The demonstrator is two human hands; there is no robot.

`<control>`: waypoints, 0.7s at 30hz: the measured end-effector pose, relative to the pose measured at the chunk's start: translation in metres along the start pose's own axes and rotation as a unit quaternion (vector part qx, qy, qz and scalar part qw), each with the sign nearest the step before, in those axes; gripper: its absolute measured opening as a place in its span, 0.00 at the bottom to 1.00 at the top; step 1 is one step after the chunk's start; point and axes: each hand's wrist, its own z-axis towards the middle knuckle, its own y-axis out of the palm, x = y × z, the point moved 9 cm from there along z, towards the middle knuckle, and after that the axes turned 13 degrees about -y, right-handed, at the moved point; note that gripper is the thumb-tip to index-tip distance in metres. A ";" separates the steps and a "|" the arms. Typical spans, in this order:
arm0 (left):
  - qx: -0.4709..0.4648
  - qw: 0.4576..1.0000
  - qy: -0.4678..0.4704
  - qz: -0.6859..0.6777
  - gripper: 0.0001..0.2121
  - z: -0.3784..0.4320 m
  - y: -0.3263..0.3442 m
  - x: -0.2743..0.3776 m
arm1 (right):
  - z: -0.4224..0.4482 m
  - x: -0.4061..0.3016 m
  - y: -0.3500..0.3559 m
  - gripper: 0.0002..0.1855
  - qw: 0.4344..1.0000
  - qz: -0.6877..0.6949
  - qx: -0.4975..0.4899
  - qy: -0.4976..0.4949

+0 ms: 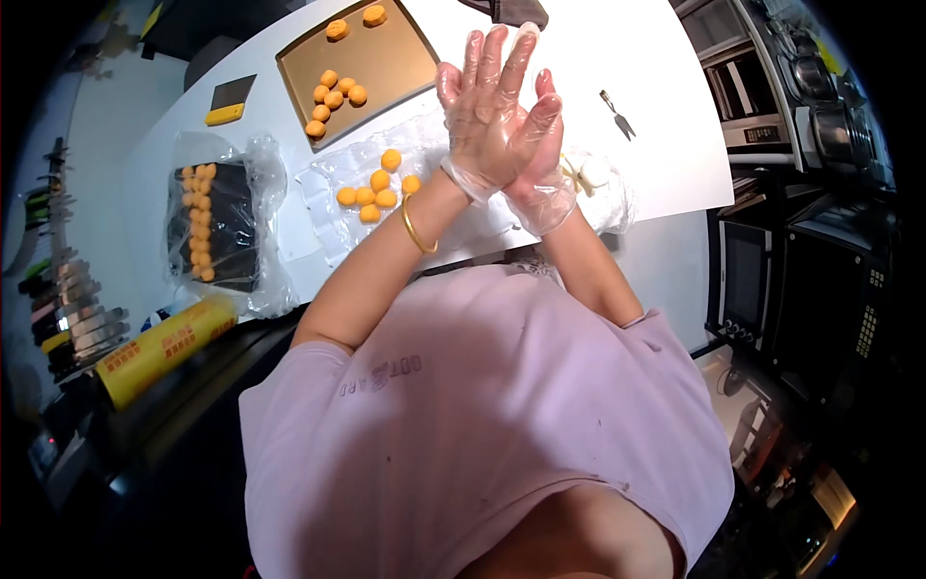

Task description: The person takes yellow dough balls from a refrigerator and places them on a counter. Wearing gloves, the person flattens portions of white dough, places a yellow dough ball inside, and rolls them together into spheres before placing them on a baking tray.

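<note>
My left hand [486, 119], in a clear plastic glove, lies over my right hand [544, 170], gloved the same way. The palms face each other, and whatever may be between them is hidden. A gold bangle [412, 226] circles my left forearm. Below and left of the hands, several orange dough-like balls [380, 180] rest on a clear plastic sheet [318, 189]. Beside my right wrist, white lumps [595, 172] sit in crumpled plastic. A gold baking tray [394, 69] beyond holds more small balls [333, 100] and two larger shaped orange pieces [337, 30].
Left on the white table [680, 145] are a yellow-handled scraper [225, 114] and a plastic-wrapped black tray [235, 217] with orange balls. A cling film roll [170, 351] is at the table's left edge. A small metal utensil [617, 114] lies right; a dark item [519, 11] lies beyond my hands.
</note>
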 end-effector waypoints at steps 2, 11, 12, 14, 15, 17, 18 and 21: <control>-0.018 0.999 0.014 -0.045 0.24 0.003 0.006 -0.005 | -0.008 -0.008 0.011 0.37 0.999 -0.044 0.008 0.016; 0.054 0.985 -0.067 -0.152 0.26 -0.007 -0.015 -0.006 | -0.032 -0.015 0.040 0.45 0.973 -0.207 -0.094 -0.028; 0.062 0.985 -0.053 -0.152 0.26 -0.005 -0.013 -0.009 | -0.032 -0.015 0.042 0.46 0.967 -0.247 -0.066 -0.022; 0.013 0.971 -0.042 -0.235 0.25 -0.004 -0.013 -0.007 | -0.034 -0.015 0.043 0.46 0.980 -0.181 -0.079 0.003; 0.133 0.969 0.168 -0.124 0.24 -0.009 -0.021 0.010 | -0.036 -0.013 0.045 0.46 0.985 -0.148 -0.084 0.016; 0.130 0.981 0.103 -0.100 0.25 -0.010 -0.013 -0.008 | -0.029 -0.021 0.059 0.44 0.990 -0.071 -0.119 0.023; 0.128 0.985 0.070 -0.088 0.25 -0.009 -0.014 -0.008 | -0.031 -0.018 0.056 0.44 0.989 -0.099 -0.106 0.019; 0.246 0.963 0.113 0.012 0.25 0.001 -0.023 0.006 | -0.026 -0.022 0.052 0.44 0.991 -0.105 -0.080 0.002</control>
